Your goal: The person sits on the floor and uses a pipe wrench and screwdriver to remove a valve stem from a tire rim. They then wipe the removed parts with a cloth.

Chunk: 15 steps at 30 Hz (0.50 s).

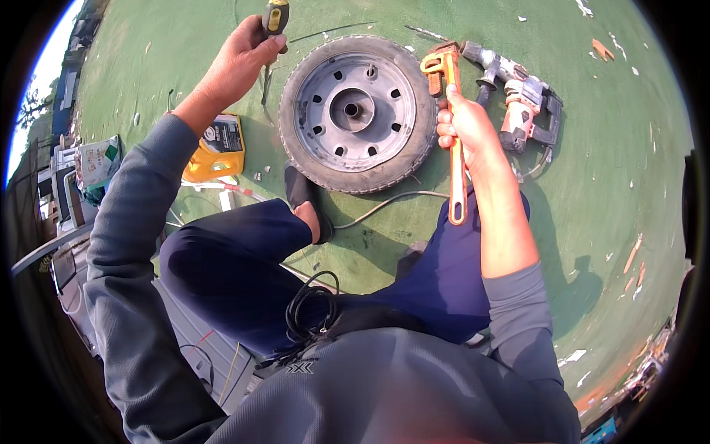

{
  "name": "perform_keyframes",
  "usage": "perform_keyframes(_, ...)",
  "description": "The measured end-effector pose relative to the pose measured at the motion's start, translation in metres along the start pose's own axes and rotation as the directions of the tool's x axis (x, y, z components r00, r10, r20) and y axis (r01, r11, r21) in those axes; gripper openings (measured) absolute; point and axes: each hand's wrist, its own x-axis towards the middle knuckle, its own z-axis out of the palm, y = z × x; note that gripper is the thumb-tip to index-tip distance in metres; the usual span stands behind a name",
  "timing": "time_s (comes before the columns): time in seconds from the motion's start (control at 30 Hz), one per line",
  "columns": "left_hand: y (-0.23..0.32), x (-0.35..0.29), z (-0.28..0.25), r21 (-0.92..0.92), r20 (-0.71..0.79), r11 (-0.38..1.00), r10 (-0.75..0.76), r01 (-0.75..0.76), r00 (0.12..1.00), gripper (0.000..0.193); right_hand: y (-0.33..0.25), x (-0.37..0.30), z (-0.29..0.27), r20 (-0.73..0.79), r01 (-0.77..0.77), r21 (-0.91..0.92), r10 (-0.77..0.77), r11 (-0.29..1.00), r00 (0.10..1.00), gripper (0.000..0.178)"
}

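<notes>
My left hand (240, 63) is closed around a screwdriver (276, 18) with a black and yellow handle, its shaft pointing down toward the ground. In my right hand (467, 127) is an orange pipe wrench (456, 181), gripped by its handle with the jaw end pointing away from me. Between the two hands a wheel with a tyre (360, 111) lies flat on the green ground, its grey rim facing up. The wrench's jaw is close to the tyre's right edge; whether they touch I cannot tell.
A rotary hammer drill (521, 100) with a long bit lies right of the wrench, its cable (392, 200) running below the wheel. A yellow jug (218, 152) stands left of the wheel. My shoe (299, 189) is close to the tyre. Scraps of debris (603, 49) litter the green ground.
</notes>
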Motion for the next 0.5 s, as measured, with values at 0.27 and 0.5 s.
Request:
perform_keyframes(0.27,0.006,-0.084,0.045,-0.077,0.079,0.985,-0.148,0.154,0.986,0.045,0.025,0.058,0.011,0.023,-0.143,-0.133,0.148,0.981,0.989,0.025)
perform_keyframes(0.5,-0.007,-0.055,0.061,-0.22,0.067,0.964,-0.14,0.151,0.988,0.051,0.016,0.049,-0.004,0.006,-0.244,-0.06,0.245,0.968,0.969,0.02)
